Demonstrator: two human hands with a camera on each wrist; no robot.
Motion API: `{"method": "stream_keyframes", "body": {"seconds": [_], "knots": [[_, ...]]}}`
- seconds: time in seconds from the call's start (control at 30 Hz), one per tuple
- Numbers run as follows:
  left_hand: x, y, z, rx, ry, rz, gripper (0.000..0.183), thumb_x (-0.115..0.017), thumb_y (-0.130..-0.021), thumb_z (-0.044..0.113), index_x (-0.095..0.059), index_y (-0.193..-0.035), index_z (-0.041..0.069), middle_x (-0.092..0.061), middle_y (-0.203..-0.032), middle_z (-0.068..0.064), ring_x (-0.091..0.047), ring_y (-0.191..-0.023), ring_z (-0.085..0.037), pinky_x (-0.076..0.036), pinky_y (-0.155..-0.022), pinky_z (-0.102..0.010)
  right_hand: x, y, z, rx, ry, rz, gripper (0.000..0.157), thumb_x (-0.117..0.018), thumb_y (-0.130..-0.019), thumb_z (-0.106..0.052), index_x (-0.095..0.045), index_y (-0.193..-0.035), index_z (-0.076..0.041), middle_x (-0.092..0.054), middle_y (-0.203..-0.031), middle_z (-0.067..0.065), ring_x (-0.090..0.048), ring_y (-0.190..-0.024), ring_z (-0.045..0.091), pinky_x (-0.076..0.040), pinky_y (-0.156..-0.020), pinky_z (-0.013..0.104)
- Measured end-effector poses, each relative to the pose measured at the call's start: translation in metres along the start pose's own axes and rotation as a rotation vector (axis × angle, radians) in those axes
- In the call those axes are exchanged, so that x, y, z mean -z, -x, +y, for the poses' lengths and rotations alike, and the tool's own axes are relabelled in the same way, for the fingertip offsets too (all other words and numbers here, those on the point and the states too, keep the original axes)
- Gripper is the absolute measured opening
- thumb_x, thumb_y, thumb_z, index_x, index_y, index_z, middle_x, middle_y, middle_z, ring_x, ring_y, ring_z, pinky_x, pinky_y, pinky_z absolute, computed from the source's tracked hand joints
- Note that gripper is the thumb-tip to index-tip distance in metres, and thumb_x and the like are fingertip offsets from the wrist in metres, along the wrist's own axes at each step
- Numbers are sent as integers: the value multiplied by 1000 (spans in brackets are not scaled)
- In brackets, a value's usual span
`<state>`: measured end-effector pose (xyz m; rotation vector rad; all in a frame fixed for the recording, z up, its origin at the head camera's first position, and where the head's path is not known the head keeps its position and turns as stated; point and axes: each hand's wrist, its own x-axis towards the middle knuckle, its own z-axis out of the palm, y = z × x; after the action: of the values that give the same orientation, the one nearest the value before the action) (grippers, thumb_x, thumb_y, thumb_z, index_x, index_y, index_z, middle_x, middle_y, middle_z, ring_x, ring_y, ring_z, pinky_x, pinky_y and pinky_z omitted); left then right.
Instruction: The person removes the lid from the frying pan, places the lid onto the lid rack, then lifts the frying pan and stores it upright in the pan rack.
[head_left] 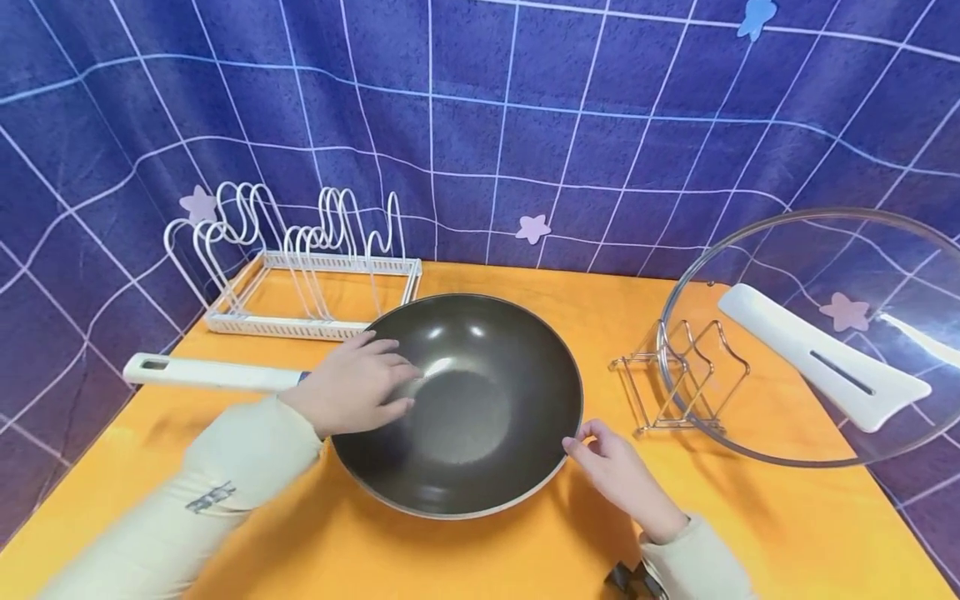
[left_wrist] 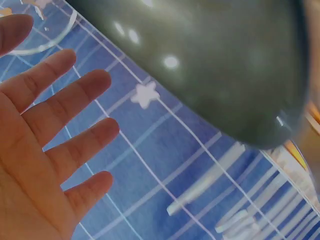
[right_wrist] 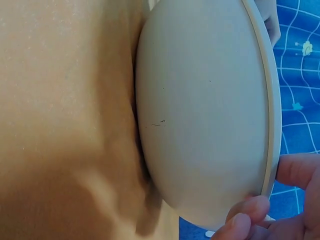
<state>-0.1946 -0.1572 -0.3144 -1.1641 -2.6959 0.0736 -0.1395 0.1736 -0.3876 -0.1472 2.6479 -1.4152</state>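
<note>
A dark-lined wok [head_left: 465, 417] sits on the orange tabletop, its white handle [head_left: 217, 372] pointing left. My left hand [head_left: 358, 387] hovers over the wok's left side with fingers spread. In the left wrist view those fingers [left_wrist: 75, 107] are nearly straight and hold nothing. At the wok's right rim, my right hand [head_left: 618, 475] pinches the edge between thumb and fingers. The right wrist view shows the pale outer wall [right_wrist: 205, 110] of the wok, with the thumb at the rim and fingertips [right_wrist: 257, 207] against the outside.
A white wire rack [head_left: 315, 329] stands at the back left. On the right, a small metal rack [head_left: 675, 425] holds a large glass lid [head_left: 750, 454] upright, with a white handle piece [head_left: 817, 354]. A blue gridded curtain [head_left: 480, 125] hangs behind the table [head_left: 420, 567].
</note>
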Motion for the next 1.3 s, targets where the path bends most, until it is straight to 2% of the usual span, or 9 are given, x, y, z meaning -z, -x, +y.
{"method": "stream_keyframes", "body": {"seconds": [0.2, 0.43, 0.6, 0.77, 0.87, 1.0, 1.13, 1.2, 1.3], "knots": [[6, 20, -26, 116, 17, -14, 32, -63, -86, 27, -69, -110, 7, -70, -105, -8, -58, -109, -38, -39, -97, -56, 2, -6, -2, -24, -62, 6, 18, -57, -94, -17, -45, -86, -6, -36, -51, -3, -33, -46, 10, -28, -45, 21], [-3, 53, -58, 245, 34, 23, 30, -62, -87, 23, -69, -110, 4, -69, -105, -12, -60, -104, -37, -40, -95, -54, 6, -11, -2, -38, -248, -137, 19, -52, -97, -15, -38, -90, -3, -37, -58, 0, -34, -50, 11, -33, -49, 21], [-18, 78, -73, 284, 30, 30, 29, -62, -86, 23, -69, -107, 4, -70, -94, -6, -64, -94, -35, -46, -85, -53, 6, -10, 1, -85, -433, -221, 21, -52, -96, -13, -35, -102, -1, -47, -71, 1, -51, -60, 11, -47, -61, 24], [-27, 97, -84, 379, 218, -32, 33, -63, -88, 25, -67, -114, 5, -70, -93, -5, -65, -91, -32, -49, -82, -52, 3, -11, 3, -142, -616, -249, 29, -51, -95, -9, -29, -111, 0, -56, -73, 1, -61, -63, 10, -53, -65, 24], [-27, 102, -89, 430, 304, -55, 41, -63, -89, 27, -63, -120, 1, -69, -100, -13, -64, -96, -35, -48, -84, -54, 3, -11, 5, -149, -650, -232, 33, -52, -94, -7, -27, -114, 0, -59, -71, 0, -63, -61, 10, -53, -62, 22], [-28, 105, -93, 435, 256, -65, 44, -67, -86, 29, -64, -118, 0, -68, -90, -6, -65, -86, -28, -50, -79, -51, 3, -11, 5, -162, -652, -206, 41, -53, -93, -5, -24, -120, 3, -63, -67, 0, -65, -58, 9, -52, -56, 20], [-32, 102, -95, 374, 162, -55, 41, -71, -81, 29, -67, -112, 2, -59, -77, 5, -57, -72, -16, -49, -68, -44, 5, -11, 3, -162, -636, -187, 42, -53, -92, -5, -23, -122, 4, -64, -66, 1, -66, -57, 10, -52, -53, 20], [-33, 99, -94, 357, 132, -60, 41, -73, -78, 29, -67, -110, 3, -54, -75, 6, -53, -68, -15, -46, -64, -42, 6, -12, 2, -158, -614, -182, 44, -53, -92, -5, -22, -122, 4, -63, -65, 1, -65, -56, 10, -52, -52, 20], [-33, 95, -93, 383, 130, -76, 41, -74, -75, 30, -68, -108, 6, -57, -78, 4, -56, -70, -18, -46, -64, -43, 6, -13, -1, -145, -589, -192, 46, -55, -92, -6, -21, -122, 4, -63, -64, 1, -64, -53, 9, -52, -51, 20]]}}
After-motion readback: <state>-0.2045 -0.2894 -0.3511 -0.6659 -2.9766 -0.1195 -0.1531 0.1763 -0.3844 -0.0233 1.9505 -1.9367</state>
